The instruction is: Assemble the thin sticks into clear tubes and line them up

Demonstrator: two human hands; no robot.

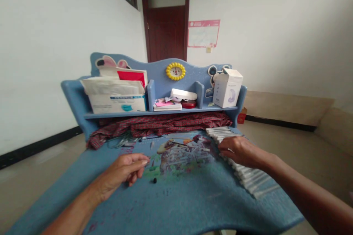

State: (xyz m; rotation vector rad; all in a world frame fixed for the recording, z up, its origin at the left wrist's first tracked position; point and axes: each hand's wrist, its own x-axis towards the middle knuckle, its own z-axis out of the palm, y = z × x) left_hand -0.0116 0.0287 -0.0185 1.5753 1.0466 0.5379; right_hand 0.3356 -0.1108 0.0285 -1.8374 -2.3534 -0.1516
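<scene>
Our right hand sits at three o'clock on the row of white tubes, fingers bunched; a grip we cannot tell. Left hand, seven o'clock, fingertips pinched together, small black bit just beside. Seemingly picking: freeing one tube needs a clean single pinch.

We're in a home here, a plain room: a child's blue desk with a cartoon-trimmed shelf along its far edge, a yellow flower clock, and behind it a dark wooden door and a pink poster on white walls.
</scene>
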